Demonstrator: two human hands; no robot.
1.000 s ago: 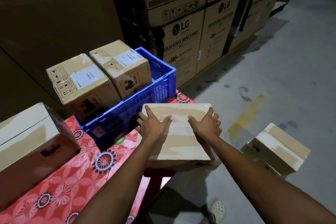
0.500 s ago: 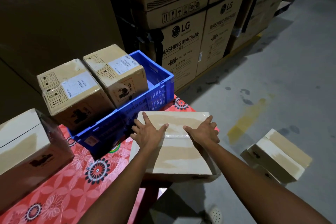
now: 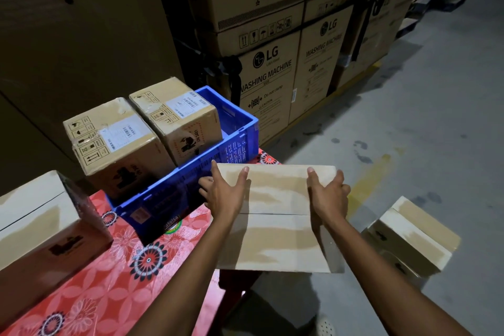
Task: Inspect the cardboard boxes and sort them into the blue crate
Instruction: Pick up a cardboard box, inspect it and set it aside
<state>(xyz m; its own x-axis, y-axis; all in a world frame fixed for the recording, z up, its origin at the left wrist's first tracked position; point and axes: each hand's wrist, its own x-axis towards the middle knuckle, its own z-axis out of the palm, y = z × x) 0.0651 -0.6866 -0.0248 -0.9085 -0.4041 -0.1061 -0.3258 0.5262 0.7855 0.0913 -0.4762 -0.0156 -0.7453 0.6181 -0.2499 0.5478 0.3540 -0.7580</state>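
Cardboard is partly sorted: the near labelled box and far labelled box already stand in the blue crate at eleven o'clock, with room at its far end. The left hand and right hand grip the plain box at the desk edge, just beside the crate, fingers curled over its sides. Probably left to sort: this one, the desk box at nine o'clock, and the floor box at four.

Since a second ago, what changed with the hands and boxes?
The right hand slid outward to the right edge of the box; the left hand shifted to its left edge. Fingers of both now wrap over the sides. The box and the blue crate stayed put.
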